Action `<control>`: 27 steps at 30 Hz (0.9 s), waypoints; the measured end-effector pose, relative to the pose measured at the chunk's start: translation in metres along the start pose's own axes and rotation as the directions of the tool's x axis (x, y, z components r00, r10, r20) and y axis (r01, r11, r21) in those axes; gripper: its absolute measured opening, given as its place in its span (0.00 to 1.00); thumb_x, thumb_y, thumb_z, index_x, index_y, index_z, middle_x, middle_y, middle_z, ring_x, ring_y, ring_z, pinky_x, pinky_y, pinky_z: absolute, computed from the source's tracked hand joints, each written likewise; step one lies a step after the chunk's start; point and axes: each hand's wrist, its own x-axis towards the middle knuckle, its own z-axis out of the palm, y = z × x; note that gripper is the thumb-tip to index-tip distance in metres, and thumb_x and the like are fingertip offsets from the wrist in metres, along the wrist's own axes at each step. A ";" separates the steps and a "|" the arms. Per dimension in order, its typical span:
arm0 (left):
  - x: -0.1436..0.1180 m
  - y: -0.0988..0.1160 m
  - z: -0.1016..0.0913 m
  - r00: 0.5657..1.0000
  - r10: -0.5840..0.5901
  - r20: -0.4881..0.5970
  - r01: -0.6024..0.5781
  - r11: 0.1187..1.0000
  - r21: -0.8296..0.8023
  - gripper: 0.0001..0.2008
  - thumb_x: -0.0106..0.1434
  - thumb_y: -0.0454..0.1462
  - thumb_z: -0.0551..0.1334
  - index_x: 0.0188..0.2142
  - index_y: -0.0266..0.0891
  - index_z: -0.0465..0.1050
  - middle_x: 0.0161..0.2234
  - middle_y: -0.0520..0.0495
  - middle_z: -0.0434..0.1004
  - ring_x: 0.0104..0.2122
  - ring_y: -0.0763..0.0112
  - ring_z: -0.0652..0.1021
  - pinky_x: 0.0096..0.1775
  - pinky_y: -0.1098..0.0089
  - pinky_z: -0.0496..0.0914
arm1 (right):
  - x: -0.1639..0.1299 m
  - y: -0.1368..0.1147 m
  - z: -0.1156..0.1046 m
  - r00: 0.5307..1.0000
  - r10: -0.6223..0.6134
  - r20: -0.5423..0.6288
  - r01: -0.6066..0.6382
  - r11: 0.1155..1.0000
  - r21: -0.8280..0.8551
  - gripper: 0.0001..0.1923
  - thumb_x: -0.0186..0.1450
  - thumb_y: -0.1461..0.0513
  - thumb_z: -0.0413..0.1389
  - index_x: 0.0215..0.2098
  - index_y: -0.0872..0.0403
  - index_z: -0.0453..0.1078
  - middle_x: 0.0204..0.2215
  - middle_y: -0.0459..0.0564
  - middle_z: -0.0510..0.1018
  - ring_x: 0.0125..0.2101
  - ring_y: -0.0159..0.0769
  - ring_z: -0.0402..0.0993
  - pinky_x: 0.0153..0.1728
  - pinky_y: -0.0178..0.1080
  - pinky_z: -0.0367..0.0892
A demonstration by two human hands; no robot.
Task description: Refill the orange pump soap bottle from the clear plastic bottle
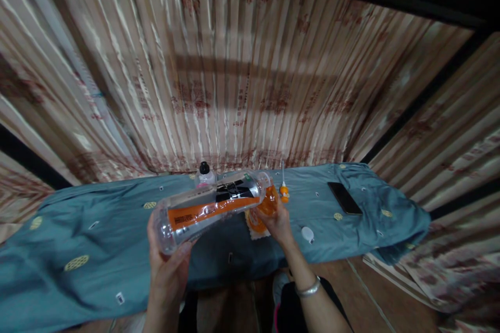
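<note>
A large clear plastic bottle [219, 203] with an orange and black label is tipped nearly level, its neck pointing right. My left hand [167, 260] grips it around the base. Its mouth meets the top of a small bottle that looks orange [269, 202], and my right hand [278, 223] is wrapped around that one. Whether liquid runs between them I cannot tell. Below my right hand, an orange and white packet [257, 223] lies on the cloth, partly hidden. An orange pump top with a pale tube [285, 193] lies just beyond my right hand.
A teal cloth [117, 234] covers the long narrow surface. Behind the large bottle stands a bottle with a black cap [204, 168]. A white round lid [308, 234] and a black phone [344, 198] lie to the right. Pleated curtains [250, 62] close off the back and sides.
</note>
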 end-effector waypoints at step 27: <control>0.003 -0.001 -0.004 1.000 0.008 0.016 -0.008 1.000 -0.006 0.46 0.36 0.40 0.81 0.57 0.60 0.75 0.60 0.49 0.73 0.58 0.49 0.74 0.49 0.56 0.78 | 0.000 -0.005 -0.001 1.000 -0.020 -0.003 0.020 1.000 0.014 0.32 0.59 0.55 0.68 0.60 0.50 0.68 0.44 0.51 0.86 0.44 0.47 0.85 0.44 0.45 0.80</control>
